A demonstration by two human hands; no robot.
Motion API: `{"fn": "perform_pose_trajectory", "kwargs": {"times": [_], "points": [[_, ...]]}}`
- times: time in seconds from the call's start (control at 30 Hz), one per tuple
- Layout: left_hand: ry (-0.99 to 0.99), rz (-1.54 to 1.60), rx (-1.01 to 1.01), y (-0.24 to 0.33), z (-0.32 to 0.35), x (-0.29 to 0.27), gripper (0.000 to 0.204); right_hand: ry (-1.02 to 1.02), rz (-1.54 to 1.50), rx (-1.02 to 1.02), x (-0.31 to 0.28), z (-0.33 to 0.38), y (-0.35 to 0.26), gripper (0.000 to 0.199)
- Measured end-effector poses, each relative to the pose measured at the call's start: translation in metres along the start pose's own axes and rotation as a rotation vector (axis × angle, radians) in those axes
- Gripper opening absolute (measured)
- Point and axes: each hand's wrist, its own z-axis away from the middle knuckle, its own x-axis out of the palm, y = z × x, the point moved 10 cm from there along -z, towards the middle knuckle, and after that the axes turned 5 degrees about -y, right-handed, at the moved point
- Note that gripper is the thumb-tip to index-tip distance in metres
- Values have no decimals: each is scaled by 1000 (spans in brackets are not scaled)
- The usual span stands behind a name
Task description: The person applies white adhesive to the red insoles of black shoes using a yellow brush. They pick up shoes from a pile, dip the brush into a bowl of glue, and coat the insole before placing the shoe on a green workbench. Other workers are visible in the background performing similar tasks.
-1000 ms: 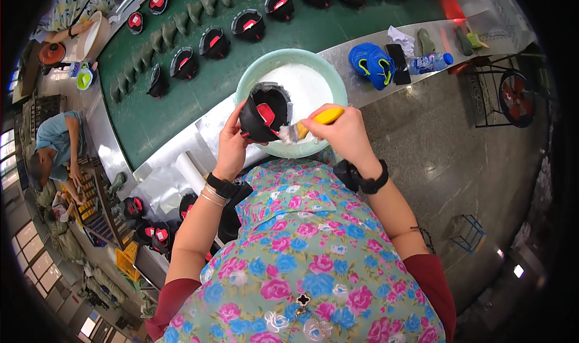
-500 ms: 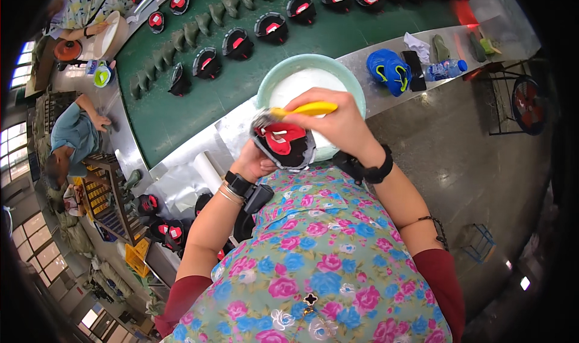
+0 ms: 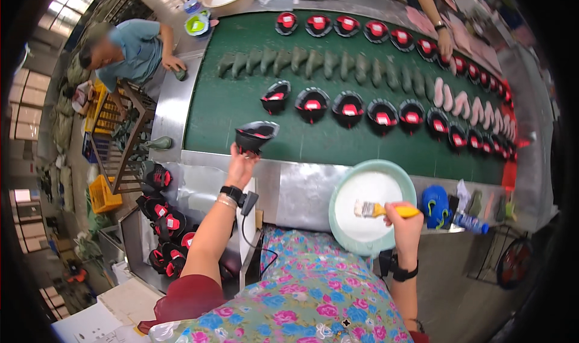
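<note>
My left hand (image 3: 240, 167) is stretched out over the near left of the green belt (image 3: 220, 117), closed around a black shoe upper (image 3: 253, 139) with a grey rim. The upper is tilted and held off the belt, beside a row of similar shoe uppers (image 3: 312, 103) with red insides. Closed on the yellow handle of a flat paintbrush (image 3: 379, 210), my right hand (image 3: 404, 221) is at the right side of a pale green basin (image 3: 335, 207). White liquid (image 3: 362, 231) fills the basin, and the whitish bristles are over it.
Green shoe lasts (image 3: 332, 64) stand in a row on the belt, with pink insoles (image 3: 461, 105) further right. More uppers (image 3: 169, 219) lie piled at my left. A blue shoe (image 3: 435, 205) and a bottle (image 3: 470, 222) are right of the basin. Co-workers' hands (image 3: 175, 62) are across the belt.
My left hand has carried the shoe upper from in front of me out over the belt. The paintbrush has left the upper and is now over the basin. The view has turned.
</note>
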Motion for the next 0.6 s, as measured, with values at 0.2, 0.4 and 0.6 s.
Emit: {"fn": "perform_pose_trajectory", "kwargs": {"times": [0.2, 0.4, 0.6], "points": [[159, 46, 178, 15, -136, -62, 64, -26, 112, 167, 49, -6, 16, 12], [119, -24, -233, -8, -95, -85, 73, -36, 217, 122, 82, -16, -7, 15], [326, -794, -297, 93, 146, -192, 54, -167, 391, -169, 119, -28, -29, 27]]}}
